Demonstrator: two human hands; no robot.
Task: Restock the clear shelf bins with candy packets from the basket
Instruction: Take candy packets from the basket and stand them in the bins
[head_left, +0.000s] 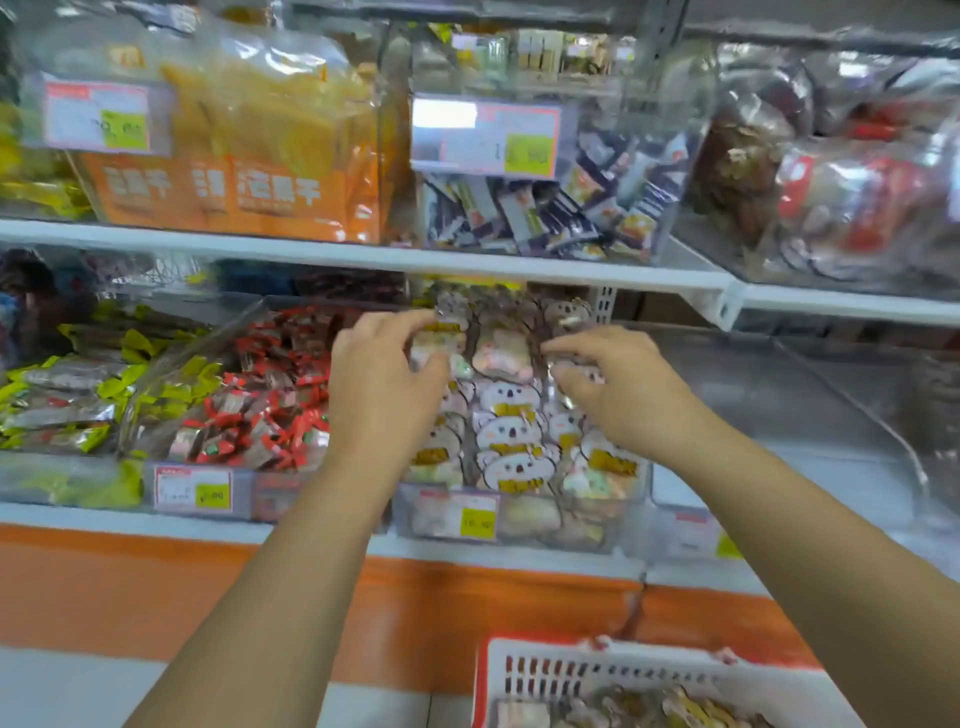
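Orange paint forms a broad band (156, 587) across the front of the shop shelving, beneath the lower white shelf lip (104, 514). An upper white shelf board (363, 254) crosses the whole view above it.

On that upper board, from the left, stand large orange snack bags (234, 182), a clear bin of dark blue packets (545, 213), and clear bags of red and brown goods (841, 197).

On the lower shelf the leftmost clear plastic bin (52, 478) holds yellow-green wrapped bars (67, 405). Just beside it a second clear bin (275, 493) is heaped with red-wrapped candies (260, 400). The middle clear bin (623, 525) has a price label with a yellow-green patch (457, 514) on its front wall. It is packed with rows of white koala-face candy packets (511, 431).

Both bare forearms reach into this bin. The left grip (384, 384) is curled, thumb and fingers pinching one pastel packet at the back left of the rows. The right grip (618, 389) lies over the back right, fingers bent down and thumb beneath, nipping a packet between them.

Further right a clear bin with a curved wall (852, 395) sits on the same shelf. At the bottom right, below the shelf, a white slotted plastic basket with a red rim (550, 649) holds more of the koala packets (675, 706).
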